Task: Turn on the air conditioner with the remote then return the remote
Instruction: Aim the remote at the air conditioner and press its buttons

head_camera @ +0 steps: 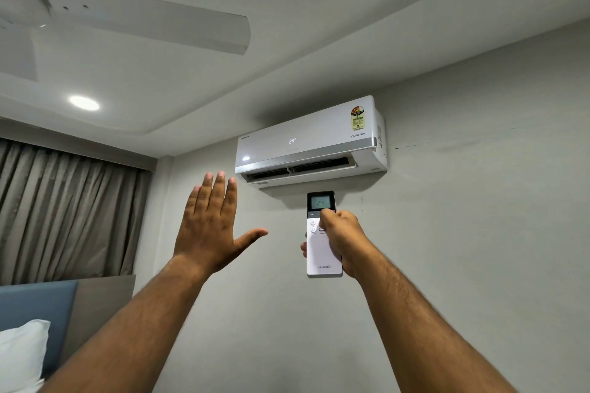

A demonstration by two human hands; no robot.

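Note:
A white air conditioner (311, 142) hangs high on the grey wall, its front showing "24" and its lower flap swung open. Just below it, my right hand (343, 241) grips a white remote (319, 254) upright, with the thumb resting on the buttons under the dark screen, which also reads 24. My left hand (209, 230) is raised to the left of the remote, flat, fingers up and thumb spread, holding nothing and touching nothing.
A white ceiling fan blade (153, 27) reaches across the upper left, and a round ceiling light (84, 103) glows below it. Grey curtains (64, 214) hang at the left. A blue headboard (38, 306) and a white pillow (19, 351) sit in the lower left corner.

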